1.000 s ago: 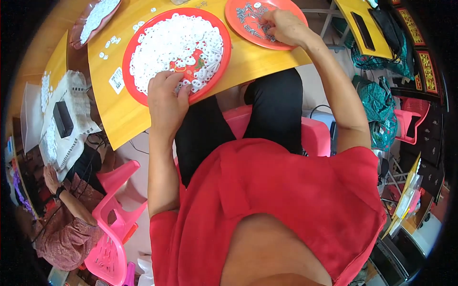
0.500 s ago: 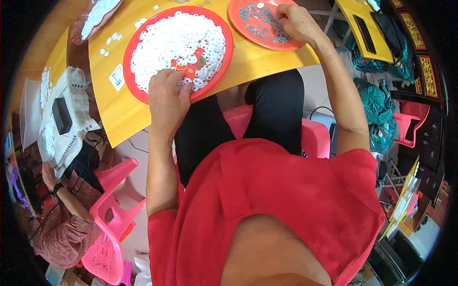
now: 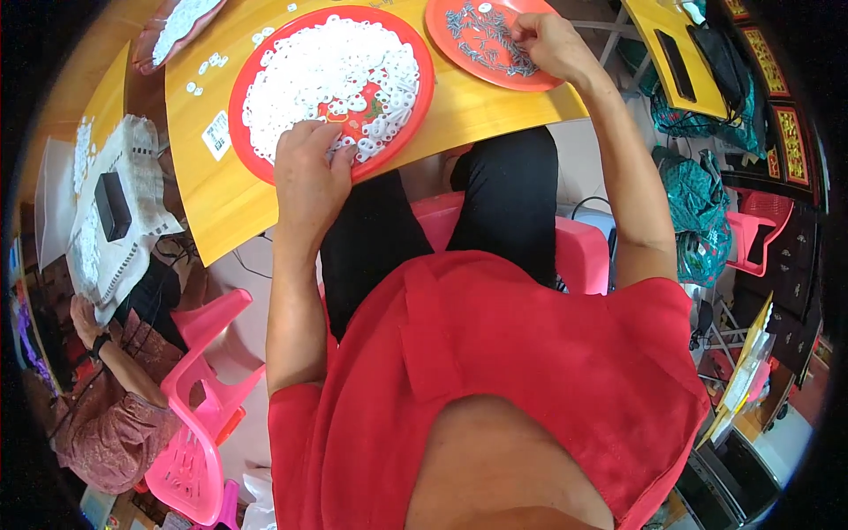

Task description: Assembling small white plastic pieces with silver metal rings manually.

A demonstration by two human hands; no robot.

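My left hand (image 3: 309, 181) rests over the near edge of a round red tray (image 3: 238, 134) on the table. Its fingers curl down among small white plastic pieces (image 3: 309, 75), each with holes, that are heaped in the tray. Whatever lies between the thumb and fingers is too small to make out. To the right, my right hand (image 3: 555, 51) reaches over an orange-red plate (image 3: 459, 64) of small grey screws (image 3: 490, 44). The thumb and fingertips are pinched together low over the screws, and their grip is hidden. One white piece (image 3: 484, 8) lies on that plate too.
Loose white pieces (image 3: 212, 62) and a white label (image 3: 215, 135) lie on the yellow table (image 3: 208, 208) left of the tray. A bowl (image 3: 146, 55) of white pieces stands far left. Another person (image 3: 124, 397) sits at left by a pink chair (image 3: 199, 442).
The view has shifted slightly. My left hand stays at the tray's near edge, its fingers a little changed in bend. My right hand stays over the screws, still pinched.
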